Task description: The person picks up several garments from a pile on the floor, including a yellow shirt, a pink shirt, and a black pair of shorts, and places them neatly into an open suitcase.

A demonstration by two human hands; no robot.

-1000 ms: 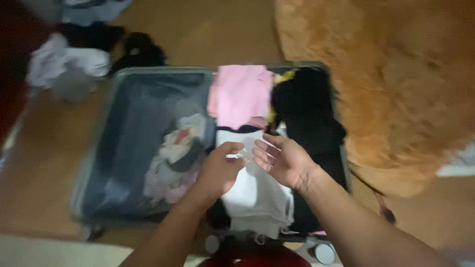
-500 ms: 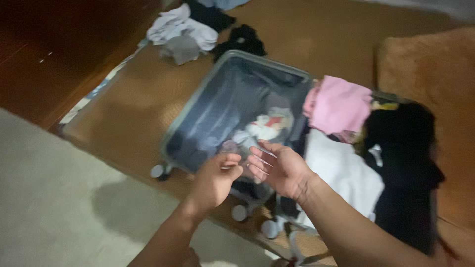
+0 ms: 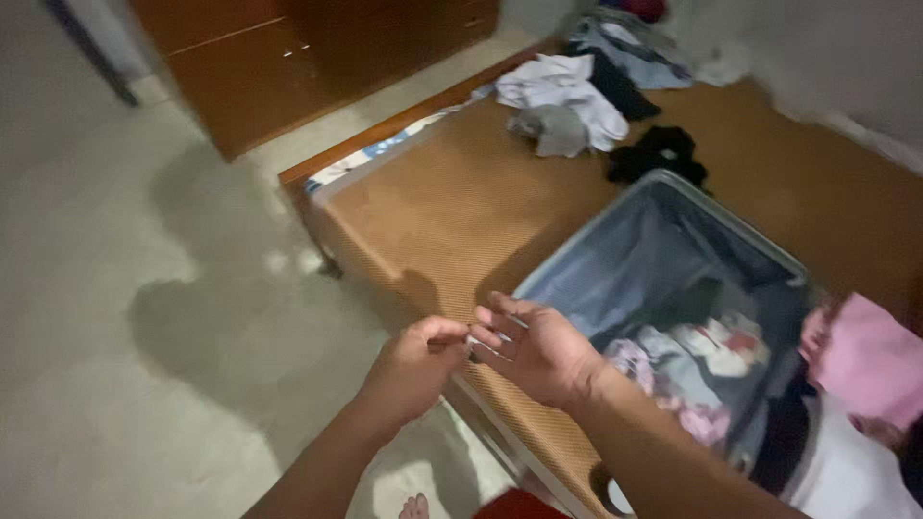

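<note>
My left hand [image 3: 409,370] is closed in a pinch on a small pale thing [image 3: 468,342], too small and blurred to identify. My right hand [image 3: 538,351] is beside it, fingers spread and slightly curled, fingertips meeting the left hand's pinch. Both hands hover over the near corner of a brown woven mat [image 3: 452,211] on a low bed. Just to their right lies an open grey suitcase [image 3: 577,245] with several folded clothes [image 3: 711,351] in its near half.
A pink cloth [image 3: 870,360] and a white garment [image 3: 846,481] lie in the suitcase's right half. A pile of pale clothes [image 3: 562,96] and a black cloth [image 3: 659,154] sit behind it. A wooden cabinet [image 3: 279,58] stands beyond the pale tiled floor [image 3: 144,288].
The view has swung left, from above the suitcase out to the bed corner and floor. My hands have drawn closer together, the right one's fingertips now meeting the left one's pinch.
</note>
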